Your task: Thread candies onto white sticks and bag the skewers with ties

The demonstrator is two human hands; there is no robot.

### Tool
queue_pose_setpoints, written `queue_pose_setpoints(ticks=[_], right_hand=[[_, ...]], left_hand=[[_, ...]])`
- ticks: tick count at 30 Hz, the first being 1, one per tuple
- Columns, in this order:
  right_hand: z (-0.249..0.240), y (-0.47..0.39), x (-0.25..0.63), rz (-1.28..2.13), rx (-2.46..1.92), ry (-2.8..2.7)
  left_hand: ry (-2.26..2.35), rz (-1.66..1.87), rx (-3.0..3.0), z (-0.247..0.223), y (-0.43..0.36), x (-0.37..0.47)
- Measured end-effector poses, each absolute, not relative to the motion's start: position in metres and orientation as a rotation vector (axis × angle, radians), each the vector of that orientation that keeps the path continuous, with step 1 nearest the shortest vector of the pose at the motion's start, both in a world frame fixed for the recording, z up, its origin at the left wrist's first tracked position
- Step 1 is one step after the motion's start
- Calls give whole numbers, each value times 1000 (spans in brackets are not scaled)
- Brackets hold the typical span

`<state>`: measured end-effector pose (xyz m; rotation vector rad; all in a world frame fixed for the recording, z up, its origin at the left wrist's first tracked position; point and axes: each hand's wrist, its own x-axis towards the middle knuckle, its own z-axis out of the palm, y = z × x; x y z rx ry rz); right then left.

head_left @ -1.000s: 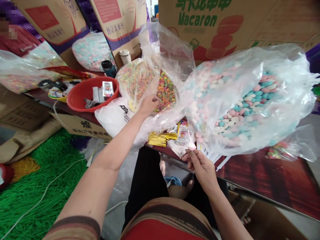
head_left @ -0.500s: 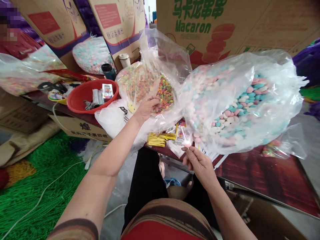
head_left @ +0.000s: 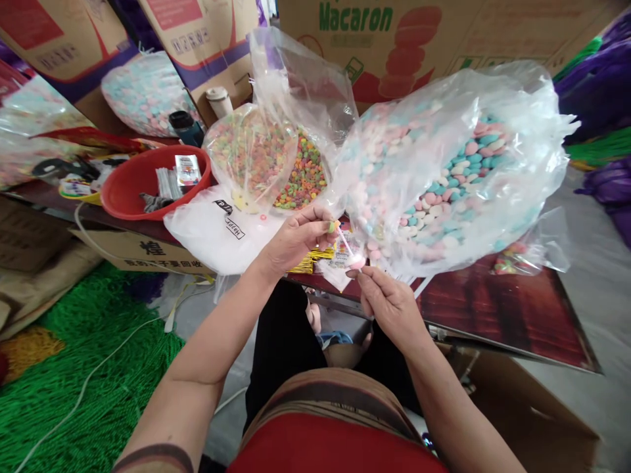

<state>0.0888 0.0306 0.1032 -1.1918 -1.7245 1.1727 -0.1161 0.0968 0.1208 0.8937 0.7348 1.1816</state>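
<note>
My left hand [head_left: 298,238] pinches small green and orange ring candies [head_left: 332,226] at the upper end of a thin white stick [head_left: 345,240]. Lower on that stick sits a pink, rounded, marshmallow-like candy [head_left: 355,263]. My right hand [head_left: 389,303] is closed, its thumb and fingers gripping just beneath the pink candy; the stick's lower end is hidden there. Behind my left hand lies an open clear bag of colourful ring candies [head_left: 308,167]. To the right is a large bag of pink, white and blue candies [head_left: 468,174]. Yellow-edged packets [head_left: 310,261] lie under my hands.
A red basin [head_left: 121,190] with packets stands on the left of the table [head_left: 493,309]. Behind it are a dark bottle [head_left: 186,128] and a white cup [head_left: 219,102]. Large cardboard boxes [head_left: 458,33] rise at the back. Green netting [head_left: 98,355] covers the floor at left.
My left hand has come from the bag of ring candies to the stick's upper end, bringing ring candies. My right hand still grips below the pink candy. The view has shifted.
</note>
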Motion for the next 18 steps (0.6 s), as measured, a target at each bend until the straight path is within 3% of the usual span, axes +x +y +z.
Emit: queue_pose_setpoints(ticks=[18], right_hand=[[81,3,133,1049,-1326,-1747]], left_hand=[[691,1031,624,98,84,-71]])
